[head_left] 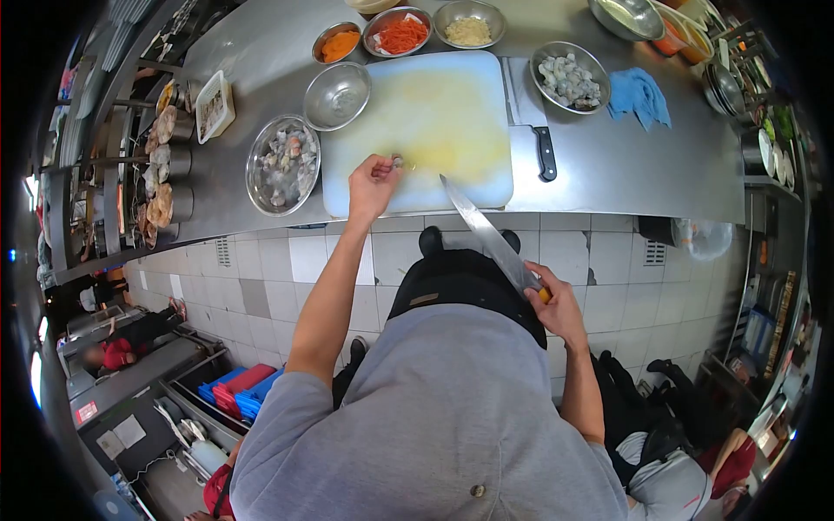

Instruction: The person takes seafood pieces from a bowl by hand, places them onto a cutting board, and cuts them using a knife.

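My left hand (373,186) is over the left part of the white cutting board (469,95), its fingers pinched on a small greyish shrimp (397,161). A wet yellowish stain marks the board's middle. My right hand (560,304) grips a long knife (486,229) by its yellow handle, in front of the table edge. Its blade slants up and left, with the tip over the board's front part. Left of the board stands a metal bowl (251,178) with raw shrimp. An unfilled-looking metal bowl (337,96) overlaps the board's upper left corner.
A black-handled cleaver (546,154) lies right of the board, near a bowl of peeled shrimp (599,97) and a blue cloth (640,97). Bowls of orange shreds (401,35) and pale minced food (469,31) stand behind. Other people are behind me, at lower left and right.
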`<state>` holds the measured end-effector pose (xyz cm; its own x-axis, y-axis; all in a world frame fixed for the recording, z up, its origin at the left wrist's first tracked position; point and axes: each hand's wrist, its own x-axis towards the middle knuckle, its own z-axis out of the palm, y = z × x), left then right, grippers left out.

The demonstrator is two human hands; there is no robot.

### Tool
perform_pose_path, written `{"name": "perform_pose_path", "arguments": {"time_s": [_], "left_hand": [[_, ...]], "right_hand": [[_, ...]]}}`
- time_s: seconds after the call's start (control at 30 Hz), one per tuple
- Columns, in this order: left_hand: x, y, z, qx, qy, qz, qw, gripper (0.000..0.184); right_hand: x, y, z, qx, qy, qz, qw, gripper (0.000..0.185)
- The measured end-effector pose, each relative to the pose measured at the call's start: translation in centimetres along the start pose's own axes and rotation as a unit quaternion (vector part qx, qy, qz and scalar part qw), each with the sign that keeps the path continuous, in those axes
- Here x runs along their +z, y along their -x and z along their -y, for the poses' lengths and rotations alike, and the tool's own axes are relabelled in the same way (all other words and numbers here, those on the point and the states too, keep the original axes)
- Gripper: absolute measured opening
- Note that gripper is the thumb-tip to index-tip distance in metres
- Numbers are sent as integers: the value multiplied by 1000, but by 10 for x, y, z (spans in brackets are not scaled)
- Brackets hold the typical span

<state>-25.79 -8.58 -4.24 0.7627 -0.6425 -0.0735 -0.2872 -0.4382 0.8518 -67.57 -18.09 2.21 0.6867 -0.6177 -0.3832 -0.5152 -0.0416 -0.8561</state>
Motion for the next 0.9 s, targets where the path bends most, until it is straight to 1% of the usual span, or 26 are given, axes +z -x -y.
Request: {"name": "perform_pose_path", "arguments": {"time_s": [0.07, 0.2, 0.37, 0.5, 0.6, 0.7, 0.8, 0.9], "left_hand": [[-5, 0, 11, -31, 38, 7, 999, 16], [-8, 0, 16, -79, 100, 27, 991, 14], [-5, -1, 21, -93, 142, 18, 985, 14], [-1, 0, 26, -91, 145, 2, 985, 15], [2, 2, 24, -71, 54, -15, 996, 11], [5, 13, -15, -13, 15, -66, 998, 4], [5, 12, -6, -20, -5, -6, 1000, 4], [5, 16, -6, 32, -51, -18, 998, 9]], "right_hand": [[1, -1, 2, -5, -4, 0, 1000, 52], [1, -8, 9, 0, 42, 23, 999, 55], [8, -20, 14, -37, 58, 34, 997, 53], [10, -33, 22, -27, 72, 44, 996, 51], [12, -40, 25, -31, 79, 47, 995, 51], [14, -44, 28, -48, 71, 47, 995, 51], [13, -48, 31, -42, 81, 58, 994, 51], [16, -50, 25, -55, 81, 52, 994, 53]]}}
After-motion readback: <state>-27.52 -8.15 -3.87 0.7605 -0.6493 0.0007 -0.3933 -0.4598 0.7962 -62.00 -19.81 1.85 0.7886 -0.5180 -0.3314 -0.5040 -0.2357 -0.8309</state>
